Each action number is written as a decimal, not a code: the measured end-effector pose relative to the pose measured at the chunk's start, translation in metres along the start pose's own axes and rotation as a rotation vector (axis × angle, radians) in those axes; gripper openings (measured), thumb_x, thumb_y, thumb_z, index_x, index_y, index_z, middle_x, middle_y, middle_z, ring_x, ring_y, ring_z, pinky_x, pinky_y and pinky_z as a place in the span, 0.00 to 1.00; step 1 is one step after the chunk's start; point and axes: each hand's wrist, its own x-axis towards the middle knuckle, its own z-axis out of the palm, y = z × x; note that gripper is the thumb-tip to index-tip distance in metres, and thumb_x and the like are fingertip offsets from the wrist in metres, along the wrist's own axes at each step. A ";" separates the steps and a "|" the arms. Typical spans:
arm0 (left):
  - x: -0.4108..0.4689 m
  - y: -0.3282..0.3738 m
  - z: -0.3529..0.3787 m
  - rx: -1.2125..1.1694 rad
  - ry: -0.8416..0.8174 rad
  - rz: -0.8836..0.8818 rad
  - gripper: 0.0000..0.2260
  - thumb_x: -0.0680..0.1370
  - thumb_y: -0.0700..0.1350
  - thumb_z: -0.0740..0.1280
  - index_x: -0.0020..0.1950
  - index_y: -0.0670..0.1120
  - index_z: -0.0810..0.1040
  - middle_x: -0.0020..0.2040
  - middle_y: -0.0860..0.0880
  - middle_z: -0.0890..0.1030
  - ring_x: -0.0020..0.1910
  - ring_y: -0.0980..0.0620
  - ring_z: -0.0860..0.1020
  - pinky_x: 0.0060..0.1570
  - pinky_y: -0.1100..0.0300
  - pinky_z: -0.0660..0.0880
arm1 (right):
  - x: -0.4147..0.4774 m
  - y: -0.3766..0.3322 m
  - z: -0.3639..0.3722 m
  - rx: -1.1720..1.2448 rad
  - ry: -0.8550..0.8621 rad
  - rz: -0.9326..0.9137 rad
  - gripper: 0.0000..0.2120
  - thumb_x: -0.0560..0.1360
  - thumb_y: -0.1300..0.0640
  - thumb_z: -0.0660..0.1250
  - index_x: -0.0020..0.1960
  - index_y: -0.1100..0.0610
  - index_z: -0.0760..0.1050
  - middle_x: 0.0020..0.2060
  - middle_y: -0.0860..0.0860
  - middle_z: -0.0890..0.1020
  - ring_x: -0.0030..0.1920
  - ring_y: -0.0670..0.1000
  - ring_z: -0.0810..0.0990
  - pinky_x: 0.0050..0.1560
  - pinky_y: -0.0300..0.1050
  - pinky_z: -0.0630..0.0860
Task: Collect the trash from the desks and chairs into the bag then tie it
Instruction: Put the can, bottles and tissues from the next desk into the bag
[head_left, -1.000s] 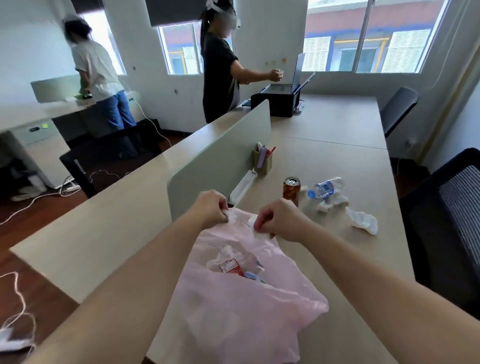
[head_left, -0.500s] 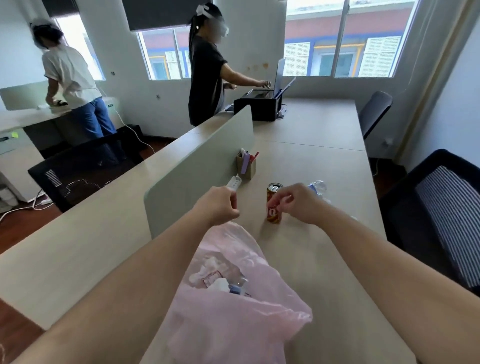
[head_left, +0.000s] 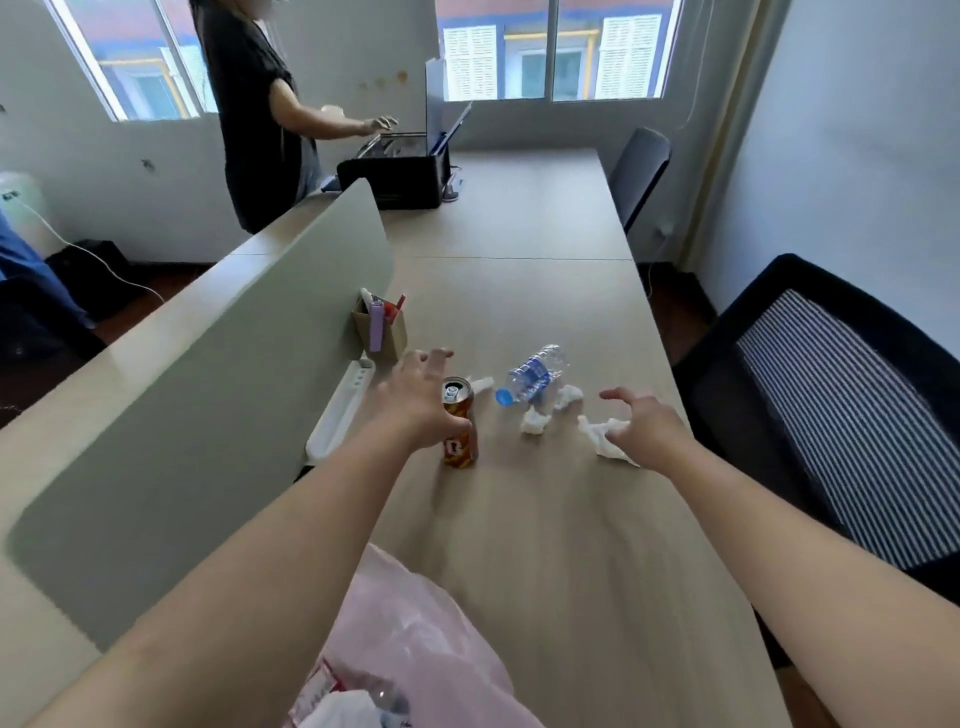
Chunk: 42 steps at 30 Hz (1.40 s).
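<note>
An orange drink can stands upright on the wooden desk. My left hand is right beside it on its left, fingers spread, holding nothing. A clear plastic bottle with a blue cap lies on its side behind the can. Crumpled white tissues lie around it. My right hand hovers open over another crumpled tissue. The pink plastic bag lies on the desk near me, its mouth open, with wrappers inside.
A grey divider panel runs along the desk's left side, with a pen holder and a white power strip against it. A black mesh chair stands at the right. A person in black stands at a printer at the far end.
Both hands let go of the bag and reached forward. My left hand now is at the can, my right over a tissue. The view moved closer along the desk.
</note>
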 end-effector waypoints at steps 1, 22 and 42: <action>0.012 0.000 0.006 0.003 -0.011 0.004 0.43 0.65 0.57 0.75 0.74 0.55 0.57 0.72 0.46 0.63 0.70 0.45 0.65 0.65 0.50 0.66 | 0.009 0.008 0.006 -0.044 -0.012 0.023 0.24 0.74 0.58 0.64 0.69 0.48 0.69 0.67 0.55 0.69 0.66 0.57 0.70 0.62 0.45 0.69; 0.043 -0.004 0.065 -0.249 -0.154 -0.051 0.19 0.74 0.48 0.71 0.62 0.52 0.69 0.59 0.44 0.66 0.57 0.41 0.74 0.56 0.49 0.77 | 0.028 0.045 0.073 -0.165 -0.079 0.160 0.08 0.72 0.63 0.64 0.46 0.61 0.82 0.48 0.61 0.82 0.48 0.59 0.81 0.41 0.40 0.70; -0.192 -0.091 -0.141 -0.122 0.486 -0.201 0.18 0.75 0.62 0.61 0.46 0.47 0.73 0.41 0.46 0.80 0.41 0.46 0.79 0.42 0.54 0.76 | -0.168 -0.168 0.031 0.370 -0.560 -0.447 0.05 0.72 0.64 0.68 0.46 0.62 0.82 0.37 0.53 0.81 0.35 0.50 0.80 0.43 0.47 0.82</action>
